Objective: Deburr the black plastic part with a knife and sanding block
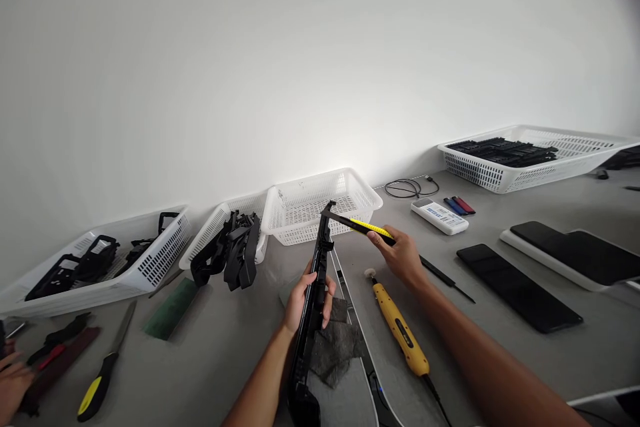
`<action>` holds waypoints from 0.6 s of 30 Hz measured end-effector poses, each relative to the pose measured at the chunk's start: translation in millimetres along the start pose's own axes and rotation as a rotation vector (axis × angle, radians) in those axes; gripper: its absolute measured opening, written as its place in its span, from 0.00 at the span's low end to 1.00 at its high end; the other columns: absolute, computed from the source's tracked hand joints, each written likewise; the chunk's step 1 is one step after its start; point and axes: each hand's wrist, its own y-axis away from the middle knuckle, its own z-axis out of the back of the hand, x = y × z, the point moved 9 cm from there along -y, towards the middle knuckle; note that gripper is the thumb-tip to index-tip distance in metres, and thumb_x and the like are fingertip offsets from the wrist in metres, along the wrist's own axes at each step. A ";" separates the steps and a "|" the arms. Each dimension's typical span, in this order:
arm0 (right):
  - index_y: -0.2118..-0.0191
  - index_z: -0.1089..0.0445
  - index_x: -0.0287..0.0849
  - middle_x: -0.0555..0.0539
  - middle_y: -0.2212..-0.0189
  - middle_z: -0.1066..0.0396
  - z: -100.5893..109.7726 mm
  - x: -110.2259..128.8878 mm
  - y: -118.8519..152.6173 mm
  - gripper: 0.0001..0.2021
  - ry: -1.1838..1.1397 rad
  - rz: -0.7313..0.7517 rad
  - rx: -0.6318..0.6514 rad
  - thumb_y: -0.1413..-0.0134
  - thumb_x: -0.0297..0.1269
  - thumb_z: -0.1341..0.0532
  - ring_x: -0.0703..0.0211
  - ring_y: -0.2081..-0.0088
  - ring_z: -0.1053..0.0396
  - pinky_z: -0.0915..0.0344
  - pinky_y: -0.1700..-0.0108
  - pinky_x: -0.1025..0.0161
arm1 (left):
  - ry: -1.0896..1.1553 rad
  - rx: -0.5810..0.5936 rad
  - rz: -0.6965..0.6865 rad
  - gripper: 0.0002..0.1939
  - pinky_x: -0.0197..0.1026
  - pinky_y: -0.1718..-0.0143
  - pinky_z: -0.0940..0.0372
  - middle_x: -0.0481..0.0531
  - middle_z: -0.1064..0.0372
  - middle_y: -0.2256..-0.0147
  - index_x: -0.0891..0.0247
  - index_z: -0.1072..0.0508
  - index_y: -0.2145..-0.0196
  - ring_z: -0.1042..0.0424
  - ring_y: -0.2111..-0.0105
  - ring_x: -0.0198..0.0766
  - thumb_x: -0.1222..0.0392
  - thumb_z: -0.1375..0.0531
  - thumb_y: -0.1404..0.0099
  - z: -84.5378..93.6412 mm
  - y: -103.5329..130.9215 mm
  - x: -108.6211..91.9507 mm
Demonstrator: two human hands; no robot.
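Observation:
My left hand [299, 300] is closed around a long black plastic part [303, 353], which stands steeply tilted with its upper end away from me. In my right hand [401, 255] is a flat file [343, 219] with a yellow and black handle, and the fingers wrap that handle. The file's dark blade reaches left to the part's upper end and appears to touch it. Below my right hand lies a yellow rotary tool [400, 327] with a round pale tip. Under the part is a crumpled dark grey cloth [337, 350].
White baskets line the wall: one with black frames [145, 267], one with black parts [186, 260], a middle basket [320, 230] and a far right one [500, 180]. Another file [107, 367] lies left, near another person's hand [13, 380]. Phones [520, 287] lie right.

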 end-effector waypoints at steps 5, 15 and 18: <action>0.74 0.38 0.45 0.53 0.80 0.43 -1.3 -7.1 -1.6 0.32 0.035 -0.025 -0.009 0.41 0.73 0.46 0.60 0.76 0.44 0.49 0.72 0.63 | -0.010 -0.019 -0.006 0.13 0.34 0.89 0.35 0.50 0.28 0.68 0.61 0.29 0.50 0.32 0.85 0.32 0.54 0.46 0.26 -0.5 -0.2 -1.8; 0.71 0.37 0.45 0.53 0.78 0.41 2.1 -1.2 -0.4 0.26 -0.043 0.016 -0.013 0.36 0.64 0.44 0.59 0.74 0.43 0.48 0.70 0.63 | -0.022 -0.009 -0.015 0.12 0.33 0.89 0.34 0.50 0.28 0.67 0.63 0.29 0.56 0.32 0.85 0.31 0.53 0.46 0.26 8.7 -1.1 -1.6; 0.70 0.37 0.45 0.53 0.76 0.39 -9.4 0.0 0.4 0.23 -0.049 0.033 0.079 0.36 0.60 0.43 0.59 0.73 0.41 0.47 0.70 0.63 | -0.029 -0.014 -0.009 0.12 0.34 0.89 0.34 0.49 0.28 0.67 0.63 0.30 0.57 0.33 0.85 0.31 0.52 0.45 0.26 11.3 -1.6 -1.0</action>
